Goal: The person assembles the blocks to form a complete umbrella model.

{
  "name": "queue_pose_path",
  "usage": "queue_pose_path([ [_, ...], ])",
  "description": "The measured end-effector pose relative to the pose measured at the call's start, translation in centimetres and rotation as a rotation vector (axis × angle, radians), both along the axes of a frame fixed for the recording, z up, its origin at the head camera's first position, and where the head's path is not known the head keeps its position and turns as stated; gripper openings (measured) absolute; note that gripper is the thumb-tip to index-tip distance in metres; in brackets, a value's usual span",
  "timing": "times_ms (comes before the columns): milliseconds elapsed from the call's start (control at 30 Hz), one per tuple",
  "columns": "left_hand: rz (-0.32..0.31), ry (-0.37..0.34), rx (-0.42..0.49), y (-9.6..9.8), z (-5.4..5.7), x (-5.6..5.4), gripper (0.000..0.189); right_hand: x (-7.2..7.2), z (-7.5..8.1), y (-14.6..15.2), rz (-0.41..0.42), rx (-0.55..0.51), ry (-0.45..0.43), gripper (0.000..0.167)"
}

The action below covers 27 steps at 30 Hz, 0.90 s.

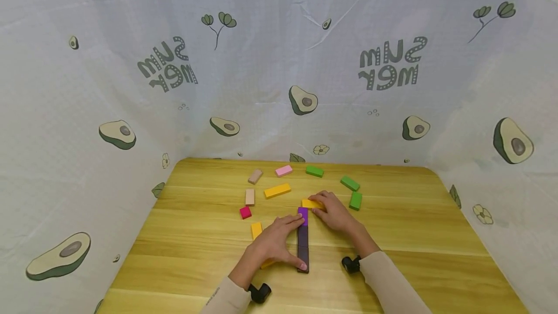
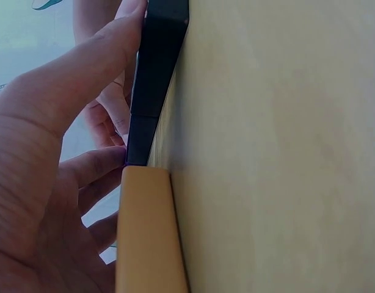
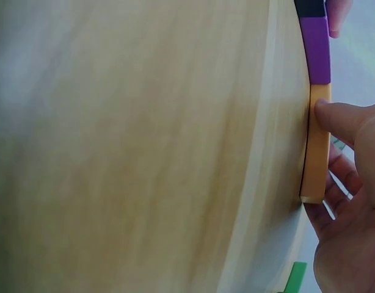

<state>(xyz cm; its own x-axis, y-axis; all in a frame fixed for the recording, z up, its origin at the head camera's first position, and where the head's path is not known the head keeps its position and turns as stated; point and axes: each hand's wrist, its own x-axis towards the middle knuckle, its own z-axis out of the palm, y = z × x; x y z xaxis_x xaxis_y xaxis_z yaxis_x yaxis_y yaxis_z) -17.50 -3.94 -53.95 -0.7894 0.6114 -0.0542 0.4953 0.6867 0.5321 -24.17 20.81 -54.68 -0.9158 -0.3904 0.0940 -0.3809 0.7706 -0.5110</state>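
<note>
Two dark blocks (image 1: pixel 302 258) and a purple block (image 1: pixel 303 213) stand end to end in a straight row on the table. My left hand (image 1: pixel 276 240) spans this row from the left, its thumb on the nearest dark block and fingertips on the purple one. At the row's far end, my right hand (image 1: pixel 334 211) pinches a yellow block (image 3: pixel 319 152) between thumb and fingers. That block lies crosswise, one end against the purple block. Under the left hand, another yellow block (image 1: pixel 267 264) is mostly hidden; a further yellow block (image 1: pixel 256 228) shows just beyond the wrist.
Around the row on the wooden table (image 1: pixel 392 275) lie a red block (image 1: pixel 245 212), tan blocks (image 1: pixel 250 197), a long yellow block (image 1: pixel 277 191), a pink block (image 1: pixel 284 171) and several green blocks (image 1: pixel 350 183). A printed cloth (image 1: pixel 261 62) encloses the table's back and sides.
</note>
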Motion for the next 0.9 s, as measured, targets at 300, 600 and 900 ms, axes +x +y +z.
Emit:
queue_pose_path([
  [300, -0.002, -0.001, 0.011, 0.1, 0.0, 0.1, 0.119, 0.1, 0.0, 0.4, -0.014, -0.018, -0.062, 0.044],
  [600, 0.006, -0.006, 0.003, 0.0, 0.1, 0.1, 0.12, 1.2, 1.2, 0.9, 0.023, -0.013, -0.004, 0.057],
  [900, 0.003, 0.013, -0.005, 0.0, -0.2, -0.1, 0.12, 3.4, 1.7, 0.5, 0.112, 0.069, 0.02, 0.078],
])
